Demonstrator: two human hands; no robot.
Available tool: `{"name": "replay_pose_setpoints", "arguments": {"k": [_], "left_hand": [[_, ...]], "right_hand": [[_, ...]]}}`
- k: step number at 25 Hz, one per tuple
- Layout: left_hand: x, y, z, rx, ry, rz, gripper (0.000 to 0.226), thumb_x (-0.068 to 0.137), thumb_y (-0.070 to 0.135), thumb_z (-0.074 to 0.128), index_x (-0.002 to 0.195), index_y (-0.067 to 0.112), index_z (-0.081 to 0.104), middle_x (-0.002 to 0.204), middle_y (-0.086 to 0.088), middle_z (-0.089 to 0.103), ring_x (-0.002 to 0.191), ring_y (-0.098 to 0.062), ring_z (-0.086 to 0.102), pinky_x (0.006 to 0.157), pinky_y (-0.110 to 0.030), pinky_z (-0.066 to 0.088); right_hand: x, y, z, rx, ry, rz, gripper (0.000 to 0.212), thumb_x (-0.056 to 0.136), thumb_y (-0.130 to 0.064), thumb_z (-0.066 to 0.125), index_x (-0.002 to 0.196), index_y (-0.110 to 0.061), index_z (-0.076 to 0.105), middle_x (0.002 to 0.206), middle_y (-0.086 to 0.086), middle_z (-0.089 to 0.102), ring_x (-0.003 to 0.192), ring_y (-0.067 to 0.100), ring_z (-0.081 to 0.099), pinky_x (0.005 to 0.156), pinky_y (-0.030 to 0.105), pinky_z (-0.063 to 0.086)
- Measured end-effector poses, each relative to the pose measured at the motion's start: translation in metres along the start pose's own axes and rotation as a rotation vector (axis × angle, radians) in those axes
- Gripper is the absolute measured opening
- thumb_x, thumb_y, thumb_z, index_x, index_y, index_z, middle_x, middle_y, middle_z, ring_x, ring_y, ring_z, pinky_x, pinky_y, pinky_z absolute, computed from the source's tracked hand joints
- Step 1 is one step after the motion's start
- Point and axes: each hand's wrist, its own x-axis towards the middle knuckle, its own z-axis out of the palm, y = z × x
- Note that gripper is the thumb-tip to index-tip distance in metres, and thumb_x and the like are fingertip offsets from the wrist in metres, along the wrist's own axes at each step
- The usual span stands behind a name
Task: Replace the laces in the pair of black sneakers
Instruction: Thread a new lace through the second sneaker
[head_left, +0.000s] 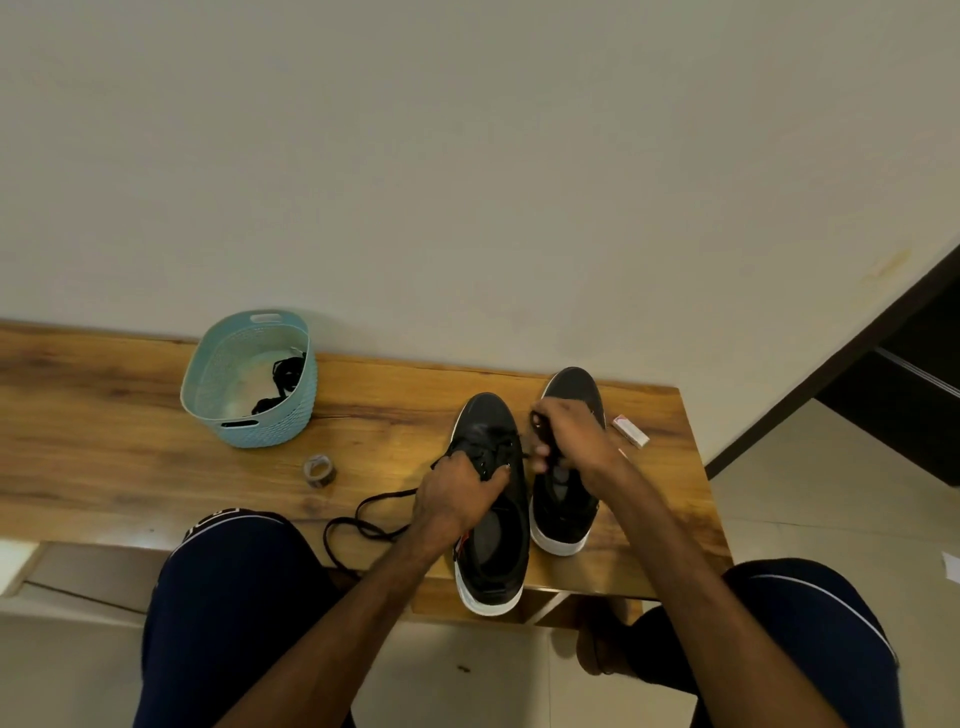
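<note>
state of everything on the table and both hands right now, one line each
left sneaker: upright, partly laced, heel overhanging table edge
right sneaker: upright, lacing hidden by hand
loose lace: trails left off the left sneaker
basket: upright, black laces inside
tape roll: lying on table, untouched
left hand: grips left sneaker
right hand: pinches lace end

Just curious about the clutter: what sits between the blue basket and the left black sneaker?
A small roll of tape lies on the wooden table between the basket and the left sneaker, seen in the head view.
</note>
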Motion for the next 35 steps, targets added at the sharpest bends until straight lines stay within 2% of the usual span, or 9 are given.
{"name": "replay_pose_setpoints", "arguments": {"k": [2, 6, 7, 11, 14, 17, 26, 32, 35], "left_hand": [[0.002, -0.001, 0.001, -0.002, -0.001, -0.011, 0.055, 0.079, 0.072, 0.047, 0.078, 0.019, 0.061, 0.068, 0.002, 0.062, 0.061, -0.014, 0.061, 0.049, -0.023, 0.039], [0.004, -0.003, 0.003, -0.037, -0.001, -0.018, 0.063, 0.073, 0.076, 0.043, 0.080, 0.016, 0.062, 0.070, -0.001, 0.063, 0.062, -0.016, 0.061, 0.050, -0.023, 0.041], [0.004, -0.003, 0.004, -0.037, -0.003, -0.011, 0.061, 0.075, 0.074, 0.045, 0.079, 0.016, 0.061, 0.070, -0.001, 0.063, 0.062, -0.016, 0.061, 0.049, -0.023, 0.041], [0.003, -0.004, 0.000, -0.045, -0.005, 0.003, 0.049, 0.084, 0.067, 0.052, 0.075, 0.019, 0.057, 0.066, 0.001, 0.059, 0.058, -0.013, 0.058, 0.045, -0.023, 0.033], [0.004, -0.004, -0.002, -0.059, -0.038, 0.008, 0.052, 0.082, 0.071, 0.050, 0.073, 0.020, 0.055, 0.064, 0.002, 0.058, 0.056, -0.014, 0.056, 0.046, -0.023, 0.032], [0.005, -0.004, -0.002, -0.071, -0.032, -0.009, 0.058, 0.078, 0.076, 0.048, 0.068, 0.020, 0.052, 0.063, 0.001, 0.057, 0.054, -0.015, 0.054, 0.045, -0.024, 0.031], [0.001, 0.004, -0.006, -0.059, -0.042, -0.042, 0.048, 0.085, 0.062, 0.055, 0.084, 0.014, 0.057, 0.076, -0.004, 0.063, 0.066, -0.018, 0.059, 0.049, -0.025, 0.035], [-0.005, 0.008, -0.036, -0.179, -0.296, -0.046, 0.020, 0.099, 0.038, 0.054, 0.090, 0.020, 0.050, 0.090, -0.002, 0.061, 0.077, -0.017, 0.064, 0.052, -0.032, 0.055], [-0.006, 0.008, -0.044, -0.199, -0.431, -0.080, 0.036, 0.087, 0.035, 0.072, 0.108, 0.021, 0.046, 0.106, -0.002, 0.055, 0.090, -0.017, 0.063, 0.054, -0.025, 0.052]], "right_hand": [[-0.007, -0.021, -0.015, 0.035, 0.063, -0.033, 0.028, 0.100, -0.023, 0.045, 0.074, -0.016, 0.052, 0.052, -0.003, 0.042, 0.044, 0.014, 0.036, 0.037, 0.018, 0.029], [-0.047, -0.073, -0.066, 0.735, -0.002, -0.354, 0.027, 0.097, -0.023, 0.044, 0.070, -0.018, 0.047, 0.043, -0.007, 0.026, 0.034, 0.007, 0.018, 0.035, 0.019, 0.013], [-0.049, -0.066, -0.070, 0.734, 0.013, -0.370, 0.028, 0.097, -0.024, 0.045, 0.070, -0.018, 0.049, 0.043, -0.006, 0.030, 0.036, 0.008, 0.021, 0.037, 0.020, 0.015], [-0.007, 0.007, -0.034, -0.555, 0.121, -0.221, 0.022, 0.097, -0.039, 0.059, 0.092, -0.019, 0.066, 0.081, -0.004, 0.068, 0.073, 0.014, 0.062, 0.065, 0.029, 0.050], [0.027, 0.042, 0.005, -0.976, 0.016, -0.224, 0.028, 0.095, -0.036, 0.061, 0.117, -0.020, 0.063, 0.116, -0.002, 0.063, 0.103, 0.018, 0.062, 0.089, 0.042, 0.053], [0.036, 0.053, 0.024, -1.220, 0.081, -0.206, 0.027, 0.099, -0.032, 0.056, 0.119, -0.015, 0.060, 0.118, 0.006, 0.061, 0.103, 0.027, 0.064, 0.085, 0.043, 0.054], [0.009, 0.019, -0.034, -1.193, -0.009, 0.030, 0.013, 0.090, -0.034, 0.070, 0.095, -0.023, 0.074, 0.094, -0.002, 0.071, 0.088, 0.015, 0.067, 0.081, 0.036, 0.058], [0.010, 0.015, -0.035, -0.837, 0.100, -0.112, 0.029, 0.098, -0.014, 0.059, 0.126, -0.016, 0.067, 0.127, 0.006, 0.066, 0.116, 0.024, 0.060, 0.098, 0.037, 0.050], [0.010, 0.013, -0.040, -0.889, 0.144, -0.139, 0.036, 0.100, -0.007, 0.051, 0.136, -0.013, 0.053, 0.124, 0.013, 0.065, 0.112, 0.029, 0.061, 0.081, 0.036, 0.050]]}}
